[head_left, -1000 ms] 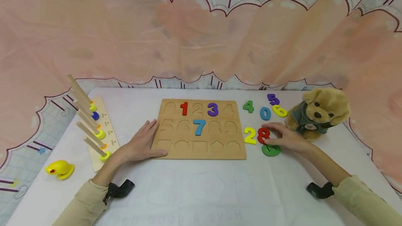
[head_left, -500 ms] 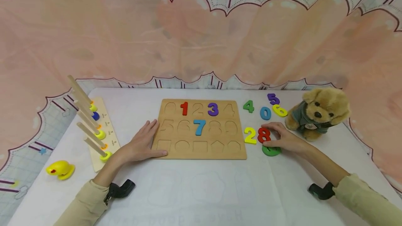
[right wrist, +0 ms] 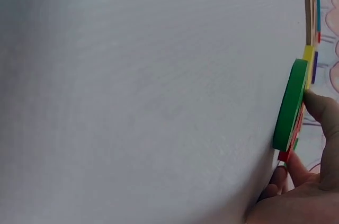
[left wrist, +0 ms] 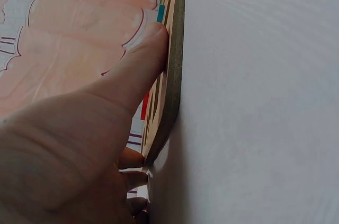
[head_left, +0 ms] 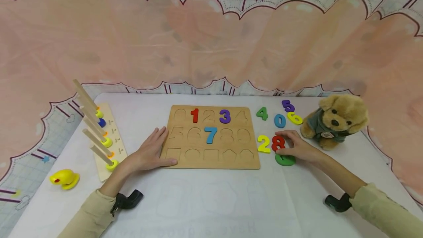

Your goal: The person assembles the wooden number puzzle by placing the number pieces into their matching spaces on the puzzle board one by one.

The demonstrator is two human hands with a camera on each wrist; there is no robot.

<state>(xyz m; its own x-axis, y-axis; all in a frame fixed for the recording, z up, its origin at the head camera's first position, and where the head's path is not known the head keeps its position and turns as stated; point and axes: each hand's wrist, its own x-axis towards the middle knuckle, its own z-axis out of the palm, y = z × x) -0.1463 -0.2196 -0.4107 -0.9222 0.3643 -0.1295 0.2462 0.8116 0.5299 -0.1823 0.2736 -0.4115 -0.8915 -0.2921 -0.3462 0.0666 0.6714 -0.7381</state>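
Observation:
The wooden number board [head_left: 191, 154] lies on the white table with a red 1 [head_left: 194, 115], a purple 3 [head_left: 225, 116] and a blue 7 [head_left: 210, 135] in its slots. My left hand [head_left: 149, 152] rests along its left side, fingers extended, the thumb lying on the front left corner. To the board's right, my right hand [head_left: 299, 146] pinches a red number 8 [head_left: 278, 143] between thumb and fingers, low at the table. A green number piece [head_left: 285, 160], partly hidden by the thumb, lies just in front of it. In the right wrist view the green piece [right wrist: 291, 105] covers most of the 8.
Near the right hand lie a yellow 2 [head_left: 264, 144], green 4 [head_left: 262, 113], blue 0 [head_left: 279, 121], yellow 6 [head_left: 294, 118] and purple 5 [head_left: 288, 105]. A plush dog [head_left: 335, 120] sits at right. A peg stand [head_left: 116, 135] and yellow duck [head_left: 65, 179] are at left.
Both hands keep nearly the same places. The whole head view has shifted slightly; the board and number pieces show no clear movement of their own.

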